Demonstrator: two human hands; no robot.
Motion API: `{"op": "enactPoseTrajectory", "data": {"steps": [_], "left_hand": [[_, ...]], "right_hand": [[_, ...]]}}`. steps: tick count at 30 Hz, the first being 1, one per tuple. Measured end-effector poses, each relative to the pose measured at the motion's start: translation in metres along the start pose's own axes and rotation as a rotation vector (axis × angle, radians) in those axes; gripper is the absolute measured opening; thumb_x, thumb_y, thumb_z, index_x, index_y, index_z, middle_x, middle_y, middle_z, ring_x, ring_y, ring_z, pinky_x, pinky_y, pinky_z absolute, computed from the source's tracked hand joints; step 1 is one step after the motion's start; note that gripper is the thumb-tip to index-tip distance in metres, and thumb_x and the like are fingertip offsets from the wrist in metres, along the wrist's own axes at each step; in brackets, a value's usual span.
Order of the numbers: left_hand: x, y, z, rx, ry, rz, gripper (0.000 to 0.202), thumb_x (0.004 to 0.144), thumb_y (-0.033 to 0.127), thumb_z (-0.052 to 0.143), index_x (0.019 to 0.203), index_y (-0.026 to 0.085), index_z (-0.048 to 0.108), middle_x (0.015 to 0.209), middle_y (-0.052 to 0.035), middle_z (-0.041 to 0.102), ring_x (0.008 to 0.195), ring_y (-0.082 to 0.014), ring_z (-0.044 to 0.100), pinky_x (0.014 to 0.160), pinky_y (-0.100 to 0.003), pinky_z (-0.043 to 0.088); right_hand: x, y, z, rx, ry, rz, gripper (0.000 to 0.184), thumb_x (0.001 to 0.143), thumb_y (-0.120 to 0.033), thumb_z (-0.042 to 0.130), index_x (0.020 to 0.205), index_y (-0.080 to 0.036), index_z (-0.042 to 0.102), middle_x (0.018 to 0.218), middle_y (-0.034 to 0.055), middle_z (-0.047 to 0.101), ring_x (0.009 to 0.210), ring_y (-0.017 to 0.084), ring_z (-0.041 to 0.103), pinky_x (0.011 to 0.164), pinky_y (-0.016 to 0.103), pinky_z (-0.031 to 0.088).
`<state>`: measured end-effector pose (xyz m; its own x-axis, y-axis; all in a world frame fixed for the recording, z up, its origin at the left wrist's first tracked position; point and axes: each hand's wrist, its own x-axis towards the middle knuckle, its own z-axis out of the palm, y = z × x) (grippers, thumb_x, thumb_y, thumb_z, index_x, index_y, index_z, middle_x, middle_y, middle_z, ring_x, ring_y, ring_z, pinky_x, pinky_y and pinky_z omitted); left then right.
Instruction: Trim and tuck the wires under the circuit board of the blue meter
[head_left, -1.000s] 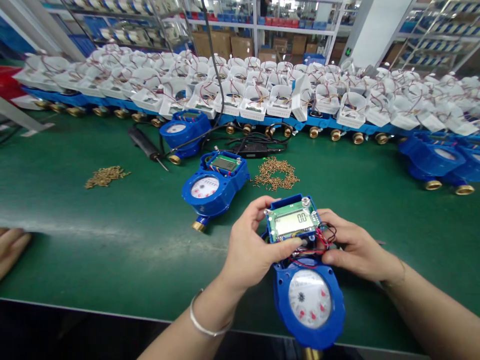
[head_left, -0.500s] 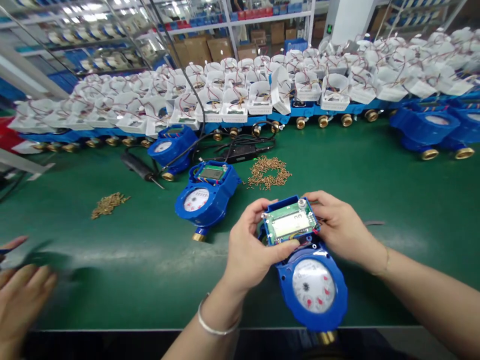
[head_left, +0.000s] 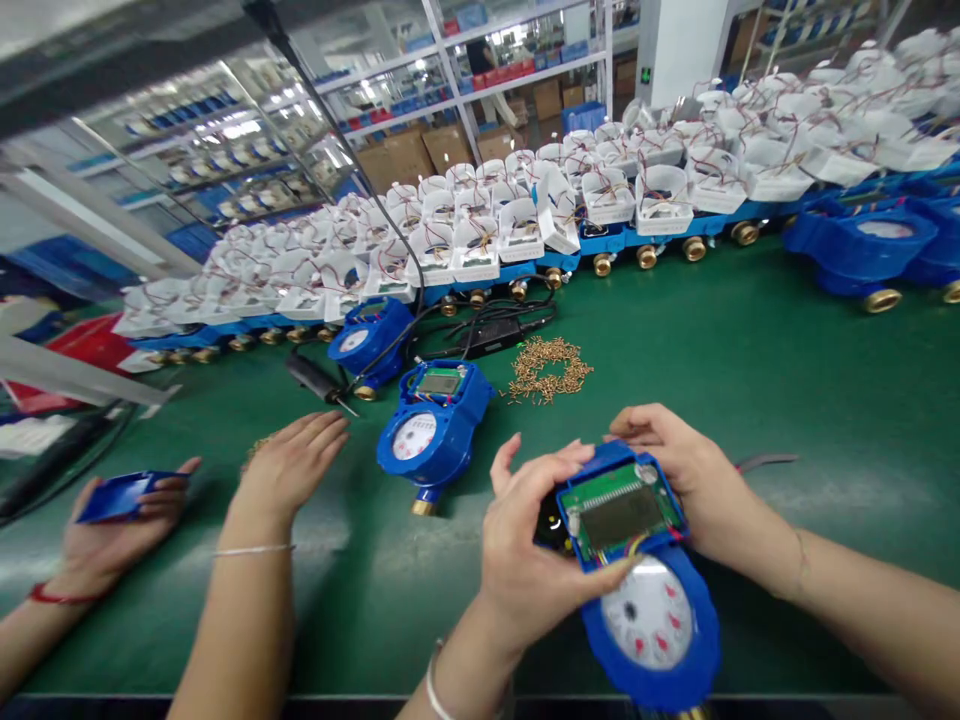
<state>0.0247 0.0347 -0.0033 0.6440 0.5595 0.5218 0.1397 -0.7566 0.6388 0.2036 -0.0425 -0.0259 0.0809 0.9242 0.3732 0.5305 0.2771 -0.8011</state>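
While tilted since a moment ago, green display circuit board [head_left: 621, 512] pressed onto blue round-dialled water meter [head_left: 651, 625].
Left hand [head_left: 529, 560] and right hand [head_left: 694, 478] both closed around it; co-worker's hands newly beside, leftward.

Nearest, on the table [head_left: 787, 400]: meter [head_left: 637, 580] between left hand [head_left: 525, 560] and right hand [head_left: 690, 480]. Left of it, second meter [head_left: 435, 430]; behind that, third meter [head_left: 371, 340] and screw pile [head_left: 549, 366]. Farther left, co-worker's hands [head_left: 289, 465], one holding a cover [head_left: 120, 497]. Along the back edge, rows of meters [head_left: 480, 240].
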Motion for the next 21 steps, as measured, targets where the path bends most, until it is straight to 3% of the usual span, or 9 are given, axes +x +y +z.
{"op": "enactPoseTrajectory", "data": {"steps": [4,9,12,17,21], "left_hand": [[-0.004,0.003,-0.003,0.056,-0.025,0.098,0.074,0.058,0.039,0.085,0.118,0.022,0.046,0.104,-0.0097,0.073,0.094,-0.0291,0.072,0.112,-0.060,0.028],[-0.004,0.001,-0.008,0.041,-0.123,0.040,0.076,0.061,0.041,0.085,0.121,0.020,0.045,0.107,-0.0109,0.072,0.097,-0.0286,0.071,0.115,-0.059,0.026],[-0.004,-0.004,-0.009,0.010,-0.110,0.034,0.077,0.059,0.045,0.085,0.121,0.019,0.045,0.105,-0.0104,0.072,0.093,-0.0268,0.072,0.114,-0.053,0.031],[-0.011,-0.015,-0.008,-0.120,-0.014,0.053,0.041,0.085,0.045,0.059,0.117,0.021,0.050,0.104,-0.0073,0.072,0.095,-0.0205,0.071,0.114,-0.039,0.033],[-0.020,-0.033,-0.001,-0.151,0.020,0.023,0.021,0.090,0.035,0.055,0.109,0.025,0.055,0.094,-0.0021,0.076,0.082,-0.0185,0.074,0.114,-0.043,0.035]], "right_hand": [[-0.012,-0.002,0.008,0.083,0.013,0.041,0.032,0.085,-0.006,0.054,0.107,-0.025,0.066,0.116,0.0062,0.049,0.105,0.014,0.057,0.084,0.024,0.053],[-0.018,-0.003,0.009,0.111,-0.053,0.122,0.032,0.087,-0.010,0.049,0.112,-0.025,0.063,0.117,0.0082,0.049,0.105,0.016,0.058,0.087,0.025,0.055],[-0.017,-0.001,0.014,0.157,-0.075,0.155,0.031,0.085,-0.013,0.051,0.112,-0.023,0.063,0.115,0.0094,0.052,0.103,0.019,0.060,0.084,0.025,0.056],[-0.022,0.017,0.033,0.403,0.014,0.387,0.026,0.092,-0.024,0.047,0.113,-0.027,0.061,0.095,0.0068,0.062,0.081,0.017,0.066,0.067,0.023,0.059],[-0.037,0.028,0.036,0.460,0.032,0.650,0.022,0.089,-0.035,0.058,0.109,-0.027,0.063,0.092,0.0068,0.066,0.084,0.020,0.068,0.071,0.028,0.061]]}}
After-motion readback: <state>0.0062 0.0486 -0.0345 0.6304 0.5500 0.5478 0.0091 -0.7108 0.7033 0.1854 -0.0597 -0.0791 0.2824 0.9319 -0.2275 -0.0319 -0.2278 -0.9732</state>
